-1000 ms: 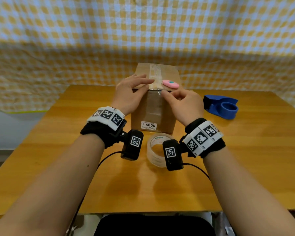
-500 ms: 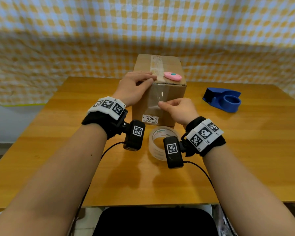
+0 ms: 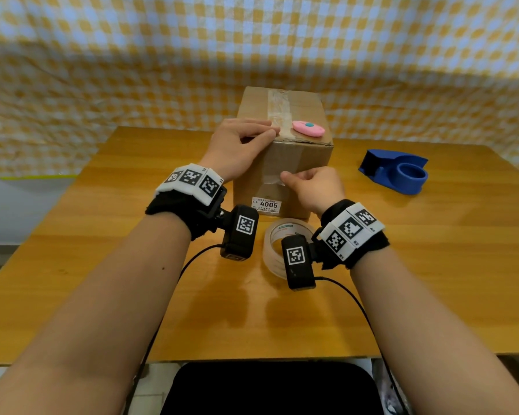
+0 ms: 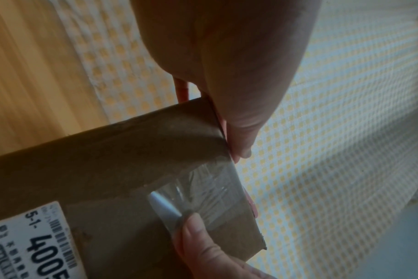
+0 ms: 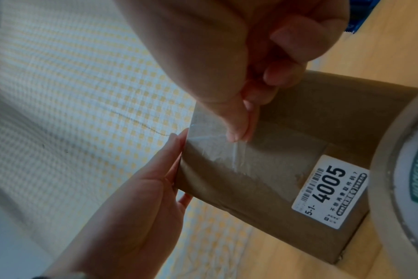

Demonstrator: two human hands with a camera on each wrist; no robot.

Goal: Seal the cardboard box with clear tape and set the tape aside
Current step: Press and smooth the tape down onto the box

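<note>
Cardboard box [image 3: 282, 163], brown and rectangular, stands upright on the wooden table [image 3: 432, 265], toward its far edge, in front of a yellow-and-white checked cloth backdrop [image 3: 132, 70]. I note a white label [image 3: 266, 204] reading 4005 low on its near face. A strip of clear tape [image 3: 279, 115] runs along the middle of the lid and down over the near top edge onto the front face.

Left hand [image 3: 237, 148] rests on the near left corner of the lid, fingers straight and laid flat, fingertips at the edge of the strip; it grasps nothing. From the left wrist view, its thumb lies against the upper edge of the front face.

Right hand [image 3: 312, 187] is at the front face, fingers curled, thumb and forefinger pinching the loose lower end of the tape strip. That end is wrinkled and partly lifted off the cardboard, as the right wrist view shows.

Roll of clear tape [image 3: 274, 244] lies on the table just in front of the box, between my two wrists, held by neither hand.

A pink oval object with a teal button [image 3: 308, 128] lies on the lid, just right of the strip. A blue plastic tape dispenser [image 3: 396, 170] sits on the table, well apart to the right of the box.
</note>
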